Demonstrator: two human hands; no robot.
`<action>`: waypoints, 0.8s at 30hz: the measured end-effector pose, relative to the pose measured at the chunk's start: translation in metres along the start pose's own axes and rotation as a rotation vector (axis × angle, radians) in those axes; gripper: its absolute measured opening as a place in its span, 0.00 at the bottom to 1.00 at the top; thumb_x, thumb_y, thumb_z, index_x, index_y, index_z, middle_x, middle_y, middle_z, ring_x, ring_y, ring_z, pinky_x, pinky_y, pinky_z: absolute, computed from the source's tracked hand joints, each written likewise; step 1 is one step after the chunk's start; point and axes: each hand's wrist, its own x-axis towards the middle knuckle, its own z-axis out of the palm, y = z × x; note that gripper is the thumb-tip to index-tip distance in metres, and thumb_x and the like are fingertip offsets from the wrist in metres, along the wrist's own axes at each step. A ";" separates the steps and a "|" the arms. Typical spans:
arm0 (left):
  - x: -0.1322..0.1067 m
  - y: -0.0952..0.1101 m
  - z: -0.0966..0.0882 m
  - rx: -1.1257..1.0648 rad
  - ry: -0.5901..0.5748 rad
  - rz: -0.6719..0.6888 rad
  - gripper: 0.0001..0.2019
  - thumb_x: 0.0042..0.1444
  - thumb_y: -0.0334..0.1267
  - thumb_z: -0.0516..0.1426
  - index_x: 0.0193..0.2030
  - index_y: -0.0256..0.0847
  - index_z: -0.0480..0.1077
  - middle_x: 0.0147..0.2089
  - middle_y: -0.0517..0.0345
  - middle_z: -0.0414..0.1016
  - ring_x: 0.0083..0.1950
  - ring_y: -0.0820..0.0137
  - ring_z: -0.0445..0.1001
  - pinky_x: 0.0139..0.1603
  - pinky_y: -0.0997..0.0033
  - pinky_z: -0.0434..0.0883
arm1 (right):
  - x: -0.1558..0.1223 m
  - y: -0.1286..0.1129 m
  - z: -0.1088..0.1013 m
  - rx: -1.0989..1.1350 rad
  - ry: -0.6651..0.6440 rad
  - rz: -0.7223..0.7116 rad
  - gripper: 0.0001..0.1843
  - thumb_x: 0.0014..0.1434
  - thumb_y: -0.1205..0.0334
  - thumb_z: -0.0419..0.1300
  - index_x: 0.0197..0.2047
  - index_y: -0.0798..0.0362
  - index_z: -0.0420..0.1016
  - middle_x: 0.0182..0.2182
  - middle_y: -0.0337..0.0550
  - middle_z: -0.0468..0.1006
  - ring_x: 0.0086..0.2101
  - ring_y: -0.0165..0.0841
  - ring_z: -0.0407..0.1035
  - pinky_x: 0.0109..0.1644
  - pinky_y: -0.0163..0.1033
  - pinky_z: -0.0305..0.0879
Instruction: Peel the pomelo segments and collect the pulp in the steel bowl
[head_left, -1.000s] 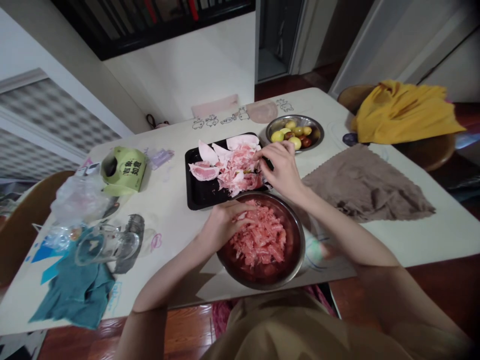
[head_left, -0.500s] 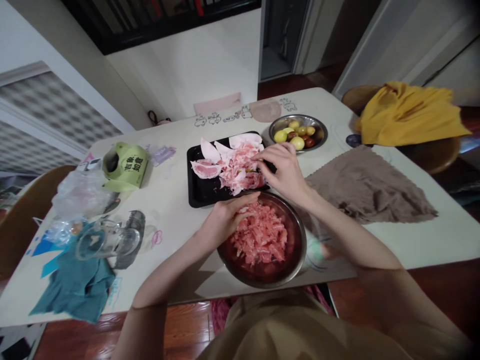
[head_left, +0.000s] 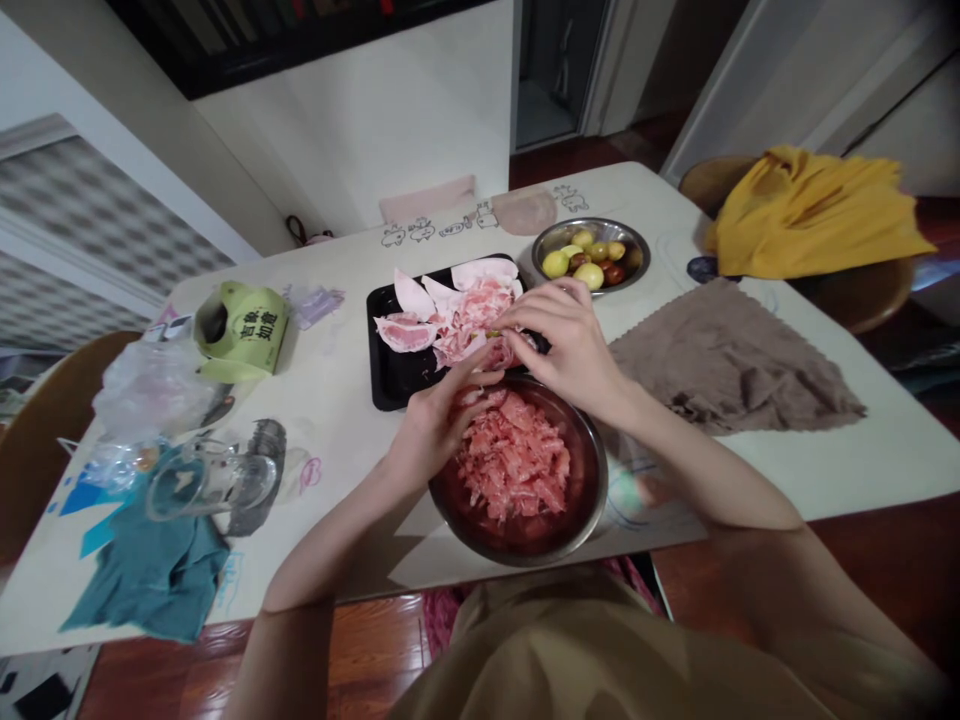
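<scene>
Both hands meet over a pink fruit piece (head_left: 496,352), right at the far rim of the big steel bowl (head_left: 589,505). The piece is pale pink, ragged, with membrane showing; mostly hidden by fingers, so its exact shape is unclear. Left hand (head_left: 435,420) comes up from the bowl's left side, fingers pinching the piece from below. Right hand (head_left: 566,345) comes over from the bowl's right side, fingertips curled down onto the same piece. Bowl is full of peeled pink pulp (head_left: 517,455), loose chunks, darker and wetter than the scraps. Just beyond the bowl: a black tray (head_left: 390,370) holding a pile of peel and membrane (head_left: 450,315), white-pink, curved shells. Further beyond, a small steel bowl of round fruit (head_left: 589,262), yellow-green and red. Right of the big bowl: a brown cloth (head_left: 720,365) lying flat. Left of it: a glass jug (head_left: 206,480) on its side against a teal cloth (head_left: 154,570).
</scene>
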 end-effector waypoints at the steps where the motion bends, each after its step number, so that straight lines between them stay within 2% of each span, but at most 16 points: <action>1: 0.000 0.000 0.000 -0.021 0.018 -0.004 0.30 0.68 0.31 0.57 0.74 0.46 0.56 0.61 0.48 0.78 0.62 0.65 0.78 0.63 0.61 0.77 | 0.000 -0.002 -0.002 0.005 -0.004 -0.001 0.10 0.69 0.63 0.56 0.42 0.45 0.80 0.41 0.39 0.85 0.46 0.39 0.75 0.61 0.54 0.58; 5: -0.002 0.002 0.001 -0.180 0.092 -0.033 0.32 0.68 0.34 0.57 0.76 0.48 0.51 0.65 0.45 0.75 0.67 0.61 0.75 0.64 0.59 0.77 | -0.002 -0.014 -0.009 0.044 0.007 -0.021 0.09 0.68 0.64 0.57 0.43 0.46 0.80 0.40 0.40 0.85 0.45 0.38 0.76 0.59 0.52 0.60; 8: -0.003 0.005 0.001 -0.309 0.144 -0.025 0.33 0.69 0.36 0.56 0.77 0.51 0.47 0.68 0.45 0.71 0.70 0.59 0.71 0.65 0.57 0.76 | -0.002 -0.024 -0.013 0.093 0.015 -0.048 0.09 0.68 0.65 0.57 0.43 0.48 0.79 0.38 0.41 0.84 0.42 0.37 0.76 0.54 0.49 0.64; 11: -0.003 0.009 0.001 -0.317 0.181 -0.011 0.35 0.69 0.37 0.56 0.77 0.53 0.43 0.71 0.45 0.68 0.72 0.58 0.68 0.67 0.54 0.75 | -0.004 -0.033 -0.014 0.166 -0.006 -0.109 0.08 0.67 0.66 0.58 0.44 0.50 0.79 0.39 0.43 0.84 0.42 0.37 0.75 0.50 0.47 0.68; 14: -0.004 0.012 0.001 -0.295 0.187 -0.004 0.38 0.69 0.37 0.57 0.78 0.54 0.39 0.72 0.46 0.66 0.74 0.57 0.65 0.71 0.51 0.70 | -0.006 -0.040 -0.012 0.225 -0.033 -0.167 0.08 0.67 0.65 0.59 0.46 0.50 0.79 0.41 0.45 0.83 0.44 0.38 0.75 0.52 0.48 0.70; 17: -0.005 0.015 0.001 -0.346 0.167 0.021 0.40 0.70 0.37 0.56 0.78 0.56 0.33 0.72 0.47 0.66 0.75 0.60 0.62 0.76 0.52 0.63 | -0.009 -0.044 -0.011 0.220 -0.050 -0.189 0.09 0.67 0.65 0.60 0.48 0.49 0.79 0.43 0.45 0.83 0.47 0.39 0.75 0.53 0.50 0.71; 19: -0.006 0.018 0.001 -0.351 0.162 0.019 0.41 0.70 0.38 0.56 0.78 0.57 0.30 0.73 0.45 0.64 0.75 0.60 0.62 0.75 0.54 0.64 | -0.010 -0.044 -0.010 0.195 -0.045 -0.203 0.10 0.67 0.65 0.60 0.49 0.48 0.79 0.44 0.45 0.83 0.47 0.39 0.75 0.54 0.51 0.71; 21: -0.007 0.020 0.000 -0.327 0.166 0.019 0.42 0.70 0.40 0.57 0.77 0.57 0.31 0.74 0.43 0.62 0.75 0.60 0.63 0.73 0.55 0.67 | -0.012 -0.043 -0.008 0.158 -0.021 -0.221 0.10 0.67 0.66 0.60 0.50 0.48 0.79 0.44 0.45 0.83 0.47 0.39 0.75 0.53 0.50 0.71; 24: -0.009 0.023 0.000 -0.310 0.167 0.042 0.38 0.70 0.42 0.56 0.77 0.57 0.36 0.74 0.42 0.61 0.76 0.60 0.61 0.70 0.57 0.70 | -0.014 -0.041 -0.006 0.074 0.037 -0.277 0.11 0.66 0.67 0.61 0.50 0.48 0.79 0.44 0.44 0.83 0.46 0.39 0.74 0.50 0.49 0.70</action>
